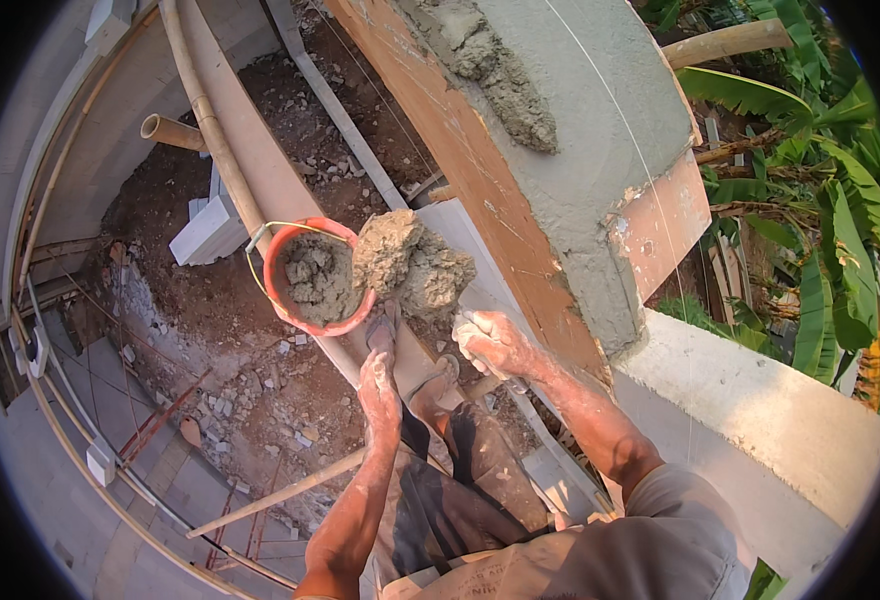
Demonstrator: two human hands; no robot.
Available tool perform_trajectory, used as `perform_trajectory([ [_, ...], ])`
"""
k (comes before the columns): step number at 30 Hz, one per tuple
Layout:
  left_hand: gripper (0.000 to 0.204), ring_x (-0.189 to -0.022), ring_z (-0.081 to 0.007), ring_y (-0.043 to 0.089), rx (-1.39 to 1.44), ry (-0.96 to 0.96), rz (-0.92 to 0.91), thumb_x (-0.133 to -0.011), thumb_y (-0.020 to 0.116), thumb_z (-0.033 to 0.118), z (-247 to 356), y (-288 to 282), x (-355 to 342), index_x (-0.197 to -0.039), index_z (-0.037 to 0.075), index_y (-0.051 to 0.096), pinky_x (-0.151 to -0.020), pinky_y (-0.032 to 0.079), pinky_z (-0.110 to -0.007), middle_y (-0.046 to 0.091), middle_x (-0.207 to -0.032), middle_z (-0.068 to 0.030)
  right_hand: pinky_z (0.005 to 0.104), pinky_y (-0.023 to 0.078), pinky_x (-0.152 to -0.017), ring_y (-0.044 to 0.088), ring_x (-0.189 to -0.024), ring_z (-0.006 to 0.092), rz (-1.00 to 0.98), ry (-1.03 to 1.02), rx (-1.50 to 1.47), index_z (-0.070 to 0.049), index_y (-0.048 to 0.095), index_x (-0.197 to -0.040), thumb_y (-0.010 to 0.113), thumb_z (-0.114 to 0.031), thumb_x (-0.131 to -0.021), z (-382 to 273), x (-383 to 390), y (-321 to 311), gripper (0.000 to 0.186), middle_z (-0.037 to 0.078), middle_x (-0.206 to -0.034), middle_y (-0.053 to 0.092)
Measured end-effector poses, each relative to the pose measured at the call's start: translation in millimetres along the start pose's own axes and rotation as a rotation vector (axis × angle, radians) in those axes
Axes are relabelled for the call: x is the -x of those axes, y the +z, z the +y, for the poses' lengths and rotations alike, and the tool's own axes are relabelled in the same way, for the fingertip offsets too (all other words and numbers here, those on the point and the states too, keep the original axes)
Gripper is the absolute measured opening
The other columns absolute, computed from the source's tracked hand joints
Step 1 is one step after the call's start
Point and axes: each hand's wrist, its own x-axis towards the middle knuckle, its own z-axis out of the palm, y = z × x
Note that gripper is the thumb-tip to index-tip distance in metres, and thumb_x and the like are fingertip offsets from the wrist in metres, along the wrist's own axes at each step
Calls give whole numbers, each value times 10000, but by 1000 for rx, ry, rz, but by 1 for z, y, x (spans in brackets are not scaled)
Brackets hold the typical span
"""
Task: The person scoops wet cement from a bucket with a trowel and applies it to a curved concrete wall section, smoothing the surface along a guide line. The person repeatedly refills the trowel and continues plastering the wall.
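My right hand (495, 345) is closed around the handle of what looks like a trowel, whose blade is hidden beneath a big heap of wet grey mortar (415, 265). The heap hangs beside and partly over the right rim of an orange-red bucket (272, 270). Inside that bucket lies more grey mortar (315, 275), and its wire handle runs across the top. My left hand (380, 385) is just below the bucket and mortar heap, seen edge-on, its fingers stretched out with nothing visible in them.
Beneath me is a narrow plank (250, 130) with a bamboo pole (205, 110) along it, above rubble-strewn ground. On the right runs a wall topped with wet mortar (600, 130), boarded by brown formwork (480, 170), with a taut string over it. Pale blocks (208, 232) lie below; banana plants (820, 220) grow beyond.
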Motion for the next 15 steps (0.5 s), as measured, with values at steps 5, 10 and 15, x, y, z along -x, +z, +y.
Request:
perform_trajectory([
  [5,715,-1416,-289,287,755,92,-120,-1024,264,516,167,93,-107,-1404,-79,380,-1171,197,-418,339,-1497,-209,333,451,-523,538,-579,147,489,-205,447,8,562,-871,648,-195,-844,-77,82,-59,222,98,-675,565],
  [10,667,-1467,-289,121,660,215,-208,-1040,202,468,269,171,-130,-1498,-16,185,-1193,127,-395,152,-1575,-187,427,486,-594,635,-662,373,1082,-486,837,34,585,-916,668,-175,-831,-45,39,-110,240,215,-741,622],
  [15,661,-1478,-269,43,532,221,-243,-1045,236,437,249,218,-136,-1512,-9,97,-1196,98,-374,60,-1592,-175,458,490,-612,612,-683,441,1090,-379,717,52,583,-935,647,-237,-853,-26,21,-117,307,249,-783,614],
])
